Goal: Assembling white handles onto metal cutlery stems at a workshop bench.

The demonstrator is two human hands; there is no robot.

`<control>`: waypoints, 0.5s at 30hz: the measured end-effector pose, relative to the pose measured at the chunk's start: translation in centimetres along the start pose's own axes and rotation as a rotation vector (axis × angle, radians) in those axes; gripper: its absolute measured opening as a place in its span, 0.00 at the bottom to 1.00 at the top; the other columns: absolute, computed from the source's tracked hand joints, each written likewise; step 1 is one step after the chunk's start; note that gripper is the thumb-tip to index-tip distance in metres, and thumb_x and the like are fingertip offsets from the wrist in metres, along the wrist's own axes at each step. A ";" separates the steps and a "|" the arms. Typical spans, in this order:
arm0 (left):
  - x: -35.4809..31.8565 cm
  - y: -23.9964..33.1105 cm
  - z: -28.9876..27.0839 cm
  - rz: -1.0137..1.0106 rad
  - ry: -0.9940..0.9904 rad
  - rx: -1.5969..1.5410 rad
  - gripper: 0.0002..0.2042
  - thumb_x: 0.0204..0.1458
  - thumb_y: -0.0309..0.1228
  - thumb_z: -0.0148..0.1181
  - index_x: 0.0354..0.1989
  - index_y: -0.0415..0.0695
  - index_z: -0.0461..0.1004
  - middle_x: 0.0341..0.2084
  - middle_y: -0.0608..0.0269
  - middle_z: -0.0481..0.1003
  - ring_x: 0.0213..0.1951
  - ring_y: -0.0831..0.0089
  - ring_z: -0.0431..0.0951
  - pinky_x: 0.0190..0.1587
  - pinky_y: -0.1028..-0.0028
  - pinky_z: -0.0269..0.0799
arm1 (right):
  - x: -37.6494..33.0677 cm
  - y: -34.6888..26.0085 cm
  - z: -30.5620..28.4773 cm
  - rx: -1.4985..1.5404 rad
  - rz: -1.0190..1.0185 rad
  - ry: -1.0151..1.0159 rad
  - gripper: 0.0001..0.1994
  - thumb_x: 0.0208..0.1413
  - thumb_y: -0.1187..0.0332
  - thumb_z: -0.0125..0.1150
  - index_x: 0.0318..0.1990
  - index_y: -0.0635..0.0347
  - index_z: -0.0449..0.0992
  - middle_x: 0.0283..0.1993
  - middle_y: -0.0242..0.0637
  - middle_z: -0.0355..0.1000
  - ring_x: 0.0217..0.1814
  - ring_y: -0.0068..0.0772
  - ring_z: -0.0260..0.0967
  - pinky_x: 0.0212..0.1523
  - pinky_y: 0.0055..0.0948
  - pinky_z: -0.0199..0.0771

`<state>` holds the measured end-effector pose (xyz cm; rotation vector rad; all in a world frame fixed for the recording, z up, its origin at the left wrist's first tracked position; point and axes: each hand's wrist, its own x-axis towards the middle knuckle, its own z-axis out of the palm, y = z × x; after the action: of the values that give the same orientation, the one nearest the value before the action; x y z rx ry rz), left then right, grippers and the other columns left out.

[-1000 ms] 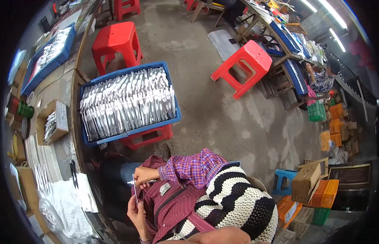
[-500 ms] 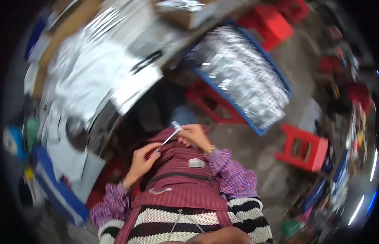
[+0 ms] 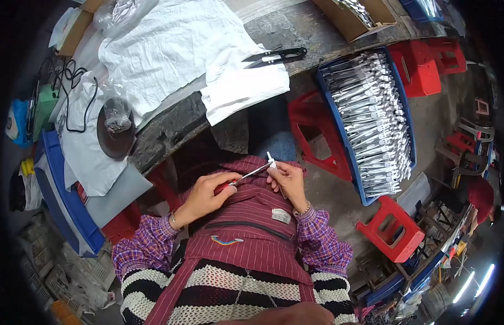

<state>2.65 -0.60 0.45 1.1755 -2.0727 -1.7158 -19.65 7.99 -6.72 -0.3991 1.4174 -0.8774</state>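
Observation:
My left hand (image 3: 207, 194) is closed around the red handle of a slim metal tool (image 3: 254, 171), which resembles a small screwdriver. Its shaft points right and up to a small white-tipped metal part (image 3: 271, 161). That part is pinched between thumb and fingers of my right hand (image 3: 288, 181), its white end sticking up. Both hands are close together over my lap, in front of the maroon striped apron (image 3: 241, 211). The tool's tip meets the part beside my right fingertips; exactly how they touch is too small to tell.
A blue tray (image 3: 365, 199) full of slim metal parts with white ends stands at the right, by red stools (image 3: 395, 230). On the workbench (image 3: 173, 127) ahead are white cloth (image 3: 154, 65), black thread snips (image 3: 284, 55) and a cardboard box (image 3: 365, 28).
The view has swung and become sharper, so the bench and tray appear shifted right. My hands have come nearer each other, and the tool's red handle now shows in my left hand.

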 end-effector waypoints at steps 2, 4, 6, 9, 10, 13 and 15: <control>0.2 0.2 -0.2 -0.018 -0.011 0.007 0.13 0.48 0.25 0.58 0.43 0.38 0.74 0.36 0.52 0.77 0.33 0.66 0.78 0.38 0.74 0.71 | -0.1 0.2 0.1 -0.032 -0.022 0.021 0.09 0.56 0.71 0.56 0.39 0.68 0.76 0.21 0.29 0.71 0.17 0.12 0.63 0.17 0.14 0.63; 0.3 0.3 -0.3 -0.039 -0.018 0.017 0.13 0.47 0.25 0.58 0.42 0.38 0.74 0.36 0.52 0.77 0.33 0.66 0.78 0.38 0.74 0.71 | -0.2 0.2 0.3 -0.064 -0.045 0.038 0.08 0.56 0.71 0.56 0.38 0.67 0.77 0.21 0.28 0.71 0.18 0.12 0.64 0.17 0.14 0.63; 0.2 0.5 -0.4 -0.012 0.015 0.034 0.12 0.47 0.25 0.58 0.42 0.38 0.74 0.35 0.52 0.77 0.33 0.65 0.78 0.37 0.74 0.71 | -0.5 -0.3 0.7 -0.133 -0.080 0.067 0.09 0.56 0.70 0.56 0.39 0.66 0.77 0.20 0.29 0.71 0.18 0.12 0.65 0.18 0.15 0.64; 0.4 0.9 -0.7 -0.056 -0.007 0.001 0.12 0.47 0.25 0.58 0.42 0.38 0.75 0.34 0.51 0.77 0.32 0.65 0.79 0.37 0.74 0.71 | -0.8 -0.8 1.3 -0.299 -0.198 0.115 0.09 0.55 0.70 0.56 0.38 0.66 0.76 0.18 0.36 0.72 0.17 0.21 0.68 0.18 0.22 0.66; 0.5 1.2 -0.9 -0.059 -0.008 0.003 0.12 0.47 0.25 0.58 0.42 0.38 0.75 0.34 0.51 0.77 0.32 0.65 0.79 0.37 0.74 0.71 | -0.7 -0.5 1.3 -0.296 -0.196 0.113 0.09 0.55 0.70 0.56 0.38 0.66 0.76 0.18 0.36 0.72 0.17 0.21 0.68 0.18 0.22 0.66; 0.8 1.5 -1.4 -0.119 -0.057 0.053 0.12 0.47 0.25 0.58 0.42 0.38 0.75 0.32 0.56 0.78 0.31 0.68 0.78 0.37 0.74 0.71 | -0.5 0.0 1.4 -0.521 -0.378 0.165 0.08 0.53 0.71 0.56 0.37 0.66 0.76 0.18 0.44 0.71 0.18 0.37 0.72 0.19 0.30 0.66; 1.1 0.8 -1.8 -0.190 -0.122 -0.077 0.12 0.50 0.26 0.56 0.43 0.38 0.75 0.29 0.61 0.78 0.30 0.74 0.76 0.35 0.76 0.71 | -0.5 -0.3 1.7 -0.575 -0.421 0.187 0.07 0.53 0.72 0.55 0.36 0.65 0.75 0.20 0.48 0.71 0.21 0.45 0.72 0.20 0.35 0.66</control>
<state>2.68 -2.69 1.38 1.3122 -1.9967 -1.9807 -18.10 7.74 -5.90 -1.1043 1.7895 -0.8410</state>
